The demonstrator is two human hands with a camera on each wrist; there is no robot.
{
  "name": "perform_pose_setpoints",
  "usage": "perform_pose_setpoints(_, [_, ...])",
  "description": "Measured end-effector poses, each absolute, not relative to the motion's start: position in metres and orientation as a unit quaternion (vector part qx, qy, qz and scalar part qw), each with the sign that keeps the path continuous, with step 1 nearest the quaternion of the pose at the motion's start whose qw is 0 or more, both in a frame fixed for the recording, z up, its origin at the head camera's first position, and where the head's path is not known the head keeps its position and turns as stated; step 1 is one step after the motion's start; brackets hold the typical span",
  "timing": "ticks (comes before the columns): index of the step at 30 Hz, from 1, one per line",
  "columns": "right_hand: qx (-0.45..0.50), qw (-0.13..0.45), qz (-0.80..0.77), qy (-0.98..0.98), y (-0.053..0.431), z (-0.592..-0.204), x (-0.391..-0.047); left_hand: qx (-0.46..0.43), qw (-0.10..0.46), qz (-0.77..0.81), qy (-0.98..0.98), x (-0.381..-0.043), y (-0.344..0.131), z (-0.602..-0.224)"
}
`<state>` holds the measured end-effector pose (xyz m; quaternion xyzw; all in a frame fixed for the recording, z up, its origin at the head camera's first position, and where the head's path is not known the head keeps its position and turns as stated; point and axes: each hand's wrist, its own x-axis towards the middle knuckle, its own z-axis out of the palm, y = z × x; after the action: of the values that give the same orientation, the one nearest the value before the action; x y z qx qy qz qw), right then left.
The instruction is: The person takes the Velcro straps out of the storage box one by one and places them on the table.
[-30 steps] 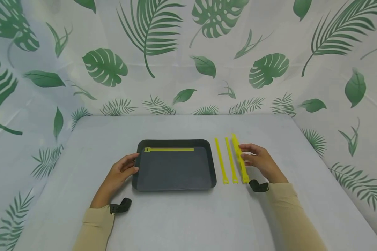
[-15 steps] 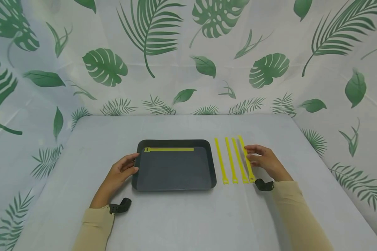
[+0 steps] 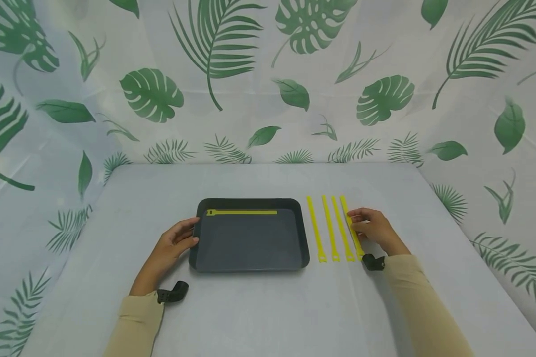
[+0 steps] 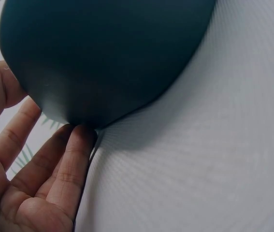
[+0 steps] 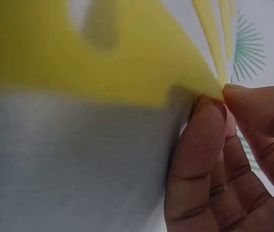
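In the head view, my right hand pinches a yellow cable-tie strap, rightmost in a row on the table. Up close in the right wrist view, thumb and fingertips grip the edge of that yellow strap, which is blurred. Three like straps lie side by side to its left, slotted ends towards me. Another yellow strap lies crosswise along the far side inside a dark grey tray. My left hand rests its fingertips against the tray's left wall; in the left wrist view the fingers touch the outside of it.
A white table carries everything, with the straps just right of the tray. Leaf-printed cloth stands behind the table and along both sides. A small black device is strapped to each wrist.
The two rightmost straps, bunched together a second ago, now lie apart. My right hand moved right with the outer one, then brought it slightly back, level with the row. The left hand stayed.
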<state>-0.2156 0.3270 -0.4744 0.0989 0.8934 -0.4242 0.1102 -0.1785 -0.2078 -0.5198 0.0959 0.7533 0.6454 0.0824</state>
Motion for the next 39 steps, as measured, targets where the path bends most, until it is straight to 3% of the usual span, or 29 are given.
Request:
perform_pose_setpoints(16, [0.071,0.102,-0.347,0.93,0.323,-0.463,-0.21,0.081,0.085,0.635,0.763,-0.179,-0.209,-0.52])
perform_pose_setpoints(39, [-0.03,0.069,-0.412,0.908,0.293,-0.437,-0.209,0.093,0.092,0.649,0.75,-0.179,-0.209,-0.519])
